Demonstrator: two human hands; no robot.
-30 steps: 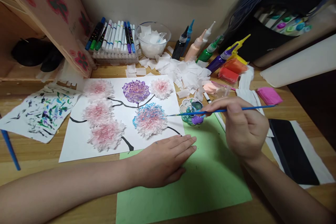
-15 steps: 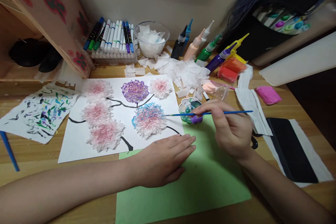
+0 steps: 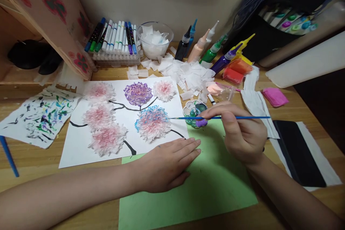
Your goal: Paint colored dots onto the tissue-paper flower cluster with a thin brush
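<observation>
A thin blue paintbrush (image 3: 242, 117) lies nearly level in my right hand (image 3: 239, 133), pinched between thumb and fingers. Its tip meets the right edge of a ruffled paper flower (image 3: 153, 124), pink in the middle with blue-painted petals at the top and left. The flower sits on a white sheet (image 3: 78, 151) with black painted stems, among several pink-white flowers and one purple flower (image 3: 138, 93). My left hand (image 3: 169, 165) rests flat, fingers stretched out, over the green paper (image 3: 188, 205) and the white sheet's lower edge. Behind the brush is a flower-shaped paint palette (image 3: 194, 109), partly covered by my right hand.
Paint bottles (image 3: 198, 45) stand at the back beside torn white paper scraps (image 3: 185, 72) and a clear bowl (image 3: 155, 45). Markers (image 3: 115, 37) lie on a box. At right are a black phone-like slab (image 3: 299, 154) and a pink packet (image 3: 275, 97); a paint-smeared tissue (image 3: 40, 115) lies left.
My right hand has shifted slightly to the right along the brush, while the brush tip stays at the flower's edge. The left hand has not moved.
</observation>
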